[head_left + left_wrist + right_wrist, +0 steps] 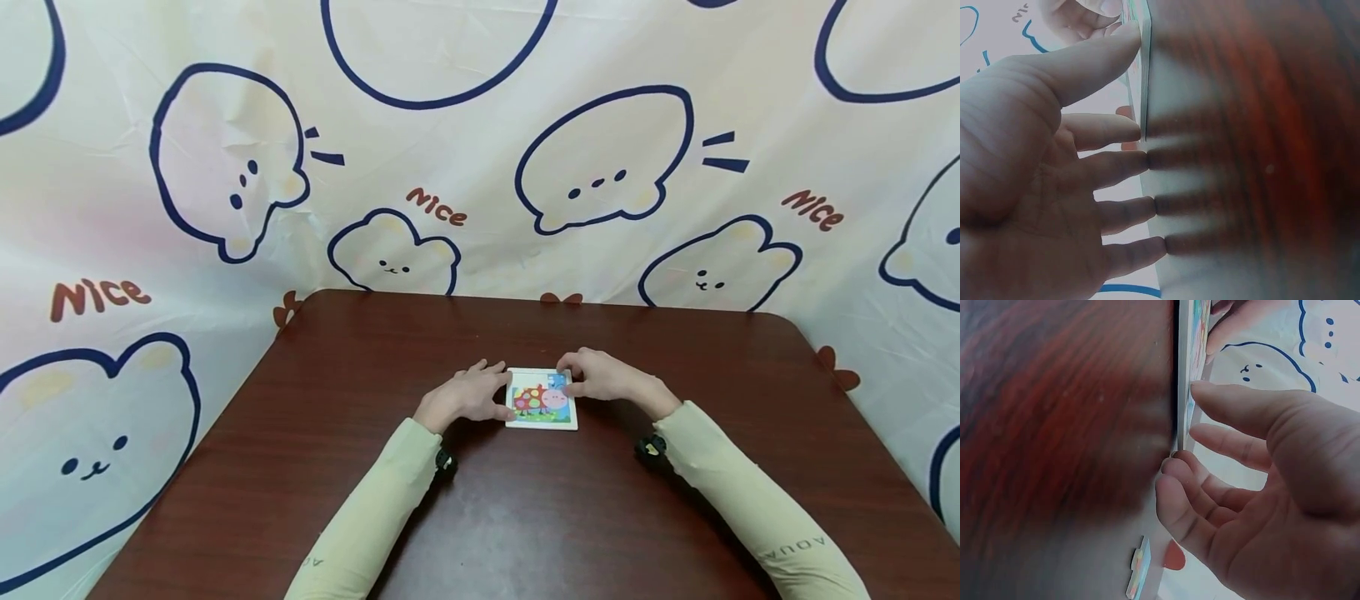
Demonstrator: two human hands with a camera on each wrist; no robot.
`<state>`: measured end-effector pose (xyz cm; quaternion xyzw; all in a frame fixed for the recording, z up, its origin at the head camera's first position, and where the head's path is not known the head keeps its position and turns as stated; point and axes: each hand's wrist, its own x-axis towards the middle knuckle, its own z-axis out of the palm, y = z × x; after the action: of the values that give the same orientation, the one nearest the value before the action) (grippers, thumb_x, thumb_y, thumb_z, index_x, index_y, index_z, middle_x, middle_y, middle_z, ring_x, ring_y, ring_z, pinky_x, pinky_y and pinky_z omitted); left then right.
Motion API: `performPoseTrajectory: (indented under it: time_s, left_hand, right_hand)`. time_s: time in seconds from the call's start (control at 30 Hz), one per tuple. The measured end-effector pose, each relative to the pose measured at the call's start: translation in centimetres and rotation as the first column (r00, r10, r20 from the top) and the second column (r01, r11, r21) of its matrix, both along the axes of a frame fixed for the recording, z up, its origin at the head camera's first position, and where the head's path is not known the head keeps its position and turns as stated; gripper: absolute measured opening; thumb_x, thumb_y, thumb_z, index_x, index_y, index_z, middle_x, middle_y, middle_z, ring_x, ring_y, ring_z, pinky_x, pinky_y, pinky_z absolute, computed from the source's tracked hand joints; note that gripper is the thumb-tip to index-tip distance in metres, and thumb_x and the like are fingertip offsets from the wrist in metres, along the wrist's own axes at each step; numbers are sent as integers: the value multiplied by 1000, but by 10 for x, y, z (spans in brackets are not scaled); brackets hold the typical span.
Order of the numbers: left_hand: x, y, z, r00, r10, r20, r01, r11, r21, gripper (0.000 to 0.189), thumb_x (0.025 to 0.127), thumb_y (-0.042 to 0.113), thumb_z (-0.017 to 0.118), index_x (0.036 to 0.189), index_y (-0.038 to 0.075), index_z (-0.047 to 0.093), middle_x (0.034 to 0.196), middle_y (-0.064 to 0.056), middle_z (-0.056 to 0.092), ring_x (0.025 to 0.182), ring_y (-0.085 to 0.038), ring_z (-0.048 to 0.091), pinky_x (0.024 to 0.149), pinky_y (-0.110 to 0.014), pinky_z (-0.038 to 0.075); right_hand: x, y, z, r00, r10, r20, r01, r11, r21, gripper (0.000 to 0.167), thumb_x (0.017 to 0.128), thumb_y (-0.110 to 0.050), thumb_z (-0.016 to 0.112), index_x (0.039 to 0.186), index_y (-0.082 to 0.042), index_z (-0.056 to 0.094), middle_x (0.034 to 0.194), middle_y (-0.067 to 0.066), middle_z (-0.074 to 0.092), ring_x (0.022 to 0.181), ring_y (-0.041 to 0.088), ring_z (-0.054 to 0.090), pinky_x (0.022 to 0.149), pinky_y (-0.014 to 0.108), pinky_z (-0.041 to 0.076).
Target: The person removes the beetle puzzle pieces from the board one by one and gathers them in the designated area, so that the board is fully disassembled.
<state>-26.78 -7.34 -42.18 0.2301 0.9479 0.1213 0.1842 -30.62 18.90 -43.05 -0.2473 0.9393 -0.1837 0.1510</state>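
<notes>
A small picture puzzle in a white frame [542, 426] lies flat on the table, showing a red, yellow-spotted ladybug with a pink face. At its left side my left hand [474, 394] is spread out, thumb on the picture's near-left part and fingertips by the frame and on the table. My right hand [604, 377] is at the far-right corner. Its thumb [1235, 407] and index fingertip touch the puzzle's upper face, while the other fingers bend down beside the frame's edge. Part of the picture's right side is hidden under this hand.
In the right wrist view a small flat coloured piece [1139, 570] lies on the table beyond the right fingers. The dark brown table [375, 350] ends at a white cloth backdrop [480, 167] with bear drawings. A dark wrist device [446, 463] sits under each sleeve cuff.
</notes>
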Motion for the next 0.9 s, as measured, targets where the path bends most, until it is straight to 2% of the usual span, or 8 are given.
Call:
performPoseTrajectory:
  time_s: [0.3, 0.5, 0.7, 0.9]
  left_hand:
    - [0, 0, 1, 1000, -6, -4, 6, 1000, -6, 66, 91, 47, 66, 147, 18, 45, 164, -6, 22, 152, -36, 14, 119, -57, 22]
    - [0, 1, 1, 1000, -8, -8, 7, 1000, -14, 59, 91, 48, 66, 140, 18, 50, 164, -6, 22, 152, -36, 14, 119, -57, 23]
    - [0, 1, 1, 1000, -6, -5, 5, 1000, -20, 57, 91, 47, 65, 139, 18, 51, 164, -6, 22, 152, -36, 14, 119, -57, 23]
    - [-1, 2, 1, 1000, 0, 3, 0, 1000, -10, 50, 91, 47, 66, 131, 18, 54, 164, -6, 23, 152, -36, 14, 119, -57, 22]
  right_hand:
    - [3, -7, 3, 1000, -19, -18, 20, 1000, 25, 33, 90, -26, 72, 120, -13, 65, 112, 10, 58, 94, 21, 53, 84, 37, 49]
    - [4, -13, 6, 999, 20, -35, -18, 999, 34, 32, 91, -21, 70, 120, -8, 66, 105, 9, 59, 90, 20, 51, 77, 33, 46]
    - [4, -15, 5, 1000, -7, -15, 8, 1000, 31, 30, 92, -20, 69, 119, -10, 61, 105, 9, 57, 89, 20, 51, 77, 32, 46]
    - [4, -13, 3, 1000, -16, -16, 16, 1000, 4, 27, 92, -20, 70, 114, -13, 56, 108, 9, 53, 90, 21, 50, 79, 33, 46]
